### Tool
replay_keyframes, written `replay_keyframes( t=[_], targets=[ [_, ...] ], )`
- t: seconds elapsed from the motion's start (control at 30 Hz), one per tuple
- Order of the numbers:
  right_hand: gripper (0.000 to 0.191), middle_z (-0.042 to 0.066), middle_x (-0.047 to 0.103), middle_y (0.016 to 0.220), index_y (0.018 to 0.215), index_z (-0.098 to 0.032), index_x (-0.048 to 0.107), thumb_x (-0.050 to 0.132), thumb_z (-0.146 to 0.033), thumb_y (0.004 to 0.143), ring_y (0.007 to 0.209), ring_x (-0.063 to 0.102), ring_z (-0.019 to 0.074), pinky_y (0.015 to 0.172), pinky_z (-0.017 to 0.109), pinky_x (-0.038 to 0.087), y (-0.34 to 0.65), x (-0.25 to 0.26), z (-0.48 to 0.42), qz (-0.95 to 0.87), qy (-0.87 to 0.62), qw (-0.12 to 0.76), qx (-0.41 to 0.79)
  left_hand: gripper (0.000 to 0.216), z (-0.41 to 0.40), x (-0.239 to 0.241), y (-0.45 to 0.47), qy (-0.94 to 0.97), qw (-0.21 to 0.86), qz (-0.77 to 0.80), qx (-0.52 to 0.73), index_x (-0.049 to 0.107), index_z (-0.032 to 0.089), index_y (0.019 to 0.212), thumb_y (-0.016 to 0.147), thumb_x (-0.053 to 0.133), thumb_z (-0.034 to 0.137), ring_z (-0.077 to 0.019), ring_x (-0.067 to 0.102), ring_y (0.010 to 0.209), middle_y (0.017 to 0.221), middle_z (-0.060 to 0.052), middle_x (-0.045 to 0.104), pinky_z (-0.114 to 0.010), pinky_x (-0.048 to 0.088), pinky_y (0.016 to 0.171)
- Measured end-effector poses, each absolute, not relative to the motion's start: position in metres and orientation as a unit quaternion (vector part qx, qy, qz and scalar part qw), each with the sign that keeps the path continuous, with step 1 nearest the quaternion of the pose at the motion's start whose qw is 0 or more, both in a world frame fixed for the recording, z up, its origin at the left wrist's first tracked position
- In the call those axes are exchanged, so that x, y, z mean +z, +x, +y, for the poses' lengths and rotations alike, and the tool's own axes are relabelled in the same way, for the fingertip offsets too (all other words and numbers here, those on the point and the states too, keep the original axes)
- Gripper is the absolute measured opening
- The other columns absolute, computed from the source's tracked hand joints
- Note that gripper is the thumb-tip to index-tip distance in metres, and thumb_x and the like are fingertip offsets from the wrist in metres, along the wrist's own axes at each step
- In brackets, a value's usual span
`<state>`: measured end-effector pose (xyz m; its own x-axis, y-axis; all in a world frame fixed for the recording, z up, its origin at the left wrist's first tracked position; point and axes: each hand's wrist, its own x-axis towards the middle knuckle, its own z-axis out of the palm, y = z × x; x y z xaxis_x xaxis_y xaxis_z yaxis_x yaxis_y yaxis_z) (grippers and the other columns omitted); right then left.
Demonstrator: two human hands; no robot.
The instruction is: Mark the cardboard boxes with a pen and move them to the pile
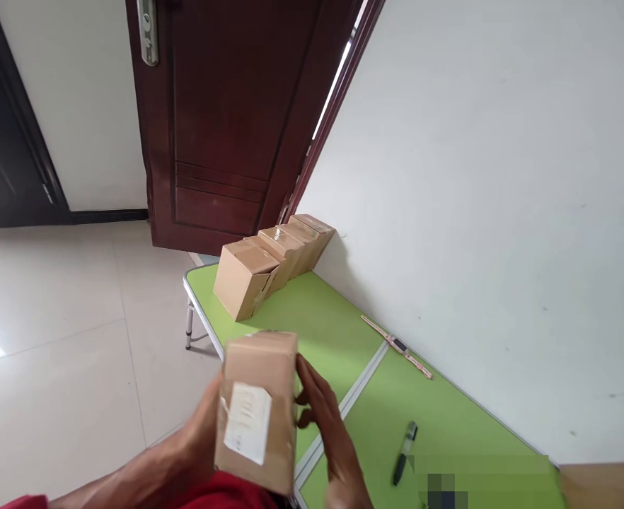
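Note:
I hold a small brown cardboard box with a white label on its near face, lifted above the near edge of the green table. My left hand grips the box from the left and behind, mostly hidden by it. My right hand presses its fingers against the box's right side. A row of several similar cardboard boxes stands at the table's far end, running toward the wall.
A black marker lies on the table to my right. A wristwatch with a light strap lies along the white wall. A dark wooden door stands beyond the table. Pale floor tiles spread to the left.

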<state>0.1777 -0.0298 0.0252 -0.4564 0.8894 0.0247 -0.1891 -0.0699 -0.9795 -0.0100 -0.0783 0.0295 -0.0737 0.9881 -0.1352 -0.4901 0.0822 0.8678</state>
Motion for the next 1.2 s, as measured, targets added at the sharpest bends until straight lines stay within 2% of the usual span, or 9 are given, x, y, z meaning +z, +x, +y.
replay_keyframes(
  t=[0.07,0.13,0.2,0.27,0.4,0.57,0.77,0.97,1.2],
  targets=[
    [0.11,0.005,0.048,0.166,0.147,-0.036,0.065,0.084,-0.088,0.052,0.147,0.041,0.0459,0.119,0.058,0.039,0.151,0.03,-0.017,-0.624,-0.29,0.387,0.614,0.065,-0.08,0.036,-0.029,0.197,0.651,0.399,0.615,0.081,0.019,0.101,0.09,0.053,0.077,-0.0423,0.075,0.113,0.11,-0.013,0.083,-0.054,0.064,0.091],
    [0.096,0.003,0.048,0.166,0.151,-0.036,0.061,0.082,-0.079,0.069,0.155,0.031,0.041,0.128,0.055,0.025,0.119,0.033,-0.003,-0.665,-0.272,0.355,0.598,0.048,-0.077,0.034,-0.051,0.13,0.617,0.411,0.658,0.077,0.019,0.101,0.086,0.067,0.063,-0.0343,0.078,0.096,0.102,-0.01,0.083,-0.044,0.065,0.08],
    [0.077,0.003,0.053,0.163,0.15,-0.036,0.062,0.079,-0.068,0.082,0.155,0.034,0.0362,0.127,0.05,0.026,0.085,0.033,0.015,-0.671,-0.258,0.337,0.609,0.036,-0.066,0.028,-0.074,0.083,0.567,0.435,0.695,0.073,0.022,0.107,0.085,0.071,0.051,-0.0252,0.075,0.083,0.098,-0.005,0.08,-0.035,0.061,0.069],
    [0.063,0.006,0.062,0.153,0.145,-0.033,0.067,0.07,-0.066,0.091,0.144,0.049,0.0338,0.12,0.046,0.037,0.053,0.032,0.038,-0.668,-0.241,0.344,0.614,0.038,-0.048,0.021,-0.093,0.086,0.54,0.468,0.694,0.07,0.023,0.109,0.086,0.067,0.053,-0.0214,0.071,0.077,0.096,-0.004,0.075,-0.032,0.058,0.066],
    [0.055,0.007,0.076,0.129,0.127,-0.026,0.076,0.05,-0.067,0.101,0.12,0.064,0.0296,0.102,0.041,0.049,0.013,0.021,0.088,-0.677,-0.25,0.38,0.579,0.057,-0.006,0.005,-0.113,0.178,0.494,0.534,0.663,0.066,0.022,0.12,0.088,0.062,0.07,-0.028,0.069,0.102,0.118,-0.011,0.07,-0.038,0.059,0.079],
    [0.043,0.01,0.076,0.111,0.11,-0.021,0.072,0.062,-0.061,0.096,0.104,0.065,0.0282,0.093,0.04,0.051,0.01,0.0,0.112,-0.694,-0.318,0.408,0.501,0.084,0.016,-0.027,-0.116,0.244,0.396,0.609,0.643,0.044,0.026,0.154,0.088,0.069,0.071,-0.0375,0.05,0.141,0.161,-0.018,0.041,-0.046,0.054,0.1],
    [0.037,0.014,0.07,0.118,0.112,-0.022,0.065,0.056,-0.055,0.098,0.106,0.063,0.0275,0.096,0.044,0.053,0.019,-0.023,0.099,-0.697,-0.383,0.437,0.421,0.119,0.018,-0.07,-0.125,0.404,0.262,0.661,0.575,0.02,0.027,0.168,0.075,0.087,0.058,-0.0462,0.04,0.149,0.167,-0.017,0.027,-0.056,0.045,0.117],
    [0.044,0.016,0.072,0.118,0.114,-0.02,0.069,0.059,-0.058,0.095,0.097,0.071,0.0287,0.074,0.038,0.06,0.057,-0.048,0.085,-0.717,-0.39,0.394,0.422,0.143,0.054,-0.084,-0.143,0.439,0.17,0.705,0.53,0.006,0.008,0.168,0.064,0.086,0.066,-0.0529,0.017,0.158,0.167,-0.032,0.024,-0.072,0.02,0.126],
    [0.046,0.01,0.076,0.09,0.103,-0.02,0.073,0.058,-0.064,0.098,0.084,0.076,0.0276,0.068,0.035,0.058,0.17,-0.067,0.038,-0.675,-0.453,0.401,0.422,0.144,0.051,-0.087,-0.163,0.476,0.12,0.742,0.457,0.009,0.004,0.167,0.065,0.075,0.082,-0.0549,0.019,0.157,0.165,-0.034,0.024,-0.07,0.032,0.123]
  ],
)
